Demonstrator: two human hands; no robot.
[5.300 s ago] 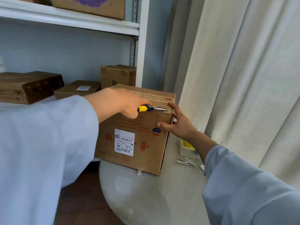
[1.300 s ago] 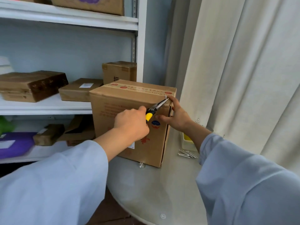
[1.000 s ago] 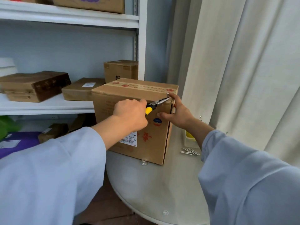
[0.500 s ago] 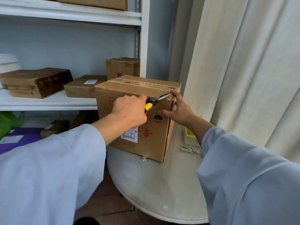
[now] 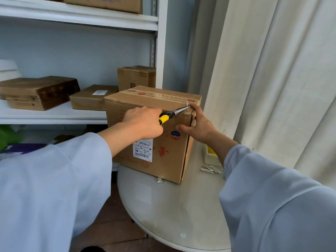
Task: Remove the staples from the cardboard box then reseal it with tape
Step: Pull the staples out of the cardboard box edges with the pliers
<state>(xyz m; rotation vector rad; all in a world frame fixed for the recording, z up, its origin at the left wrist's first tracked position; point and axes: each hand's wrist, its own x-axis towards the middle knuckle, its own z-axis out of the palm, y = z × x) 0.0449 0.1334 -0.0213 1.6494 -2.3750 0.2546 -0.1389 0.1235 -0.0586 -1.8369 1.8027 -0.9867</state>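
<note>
The cardboard box [image 5: 156, 135] stands on the round table [image 5: 174, 211]; my left hand [image 5: 143, 122] grips the needle-nose pliers [image 5: 173, 112], tips on a fastener [image 5: 187, 106] at the box's top right corner. My right hand [image 5: 198, 124] braces that corner, thumb on the front. Risk: the tips could slip off toward my right fingers, or tear the cardboard.

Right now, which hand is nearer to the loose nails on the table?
Right. The right hand braces the box corner above the nails; the left hand, holding pliers, is farther left.
</note>
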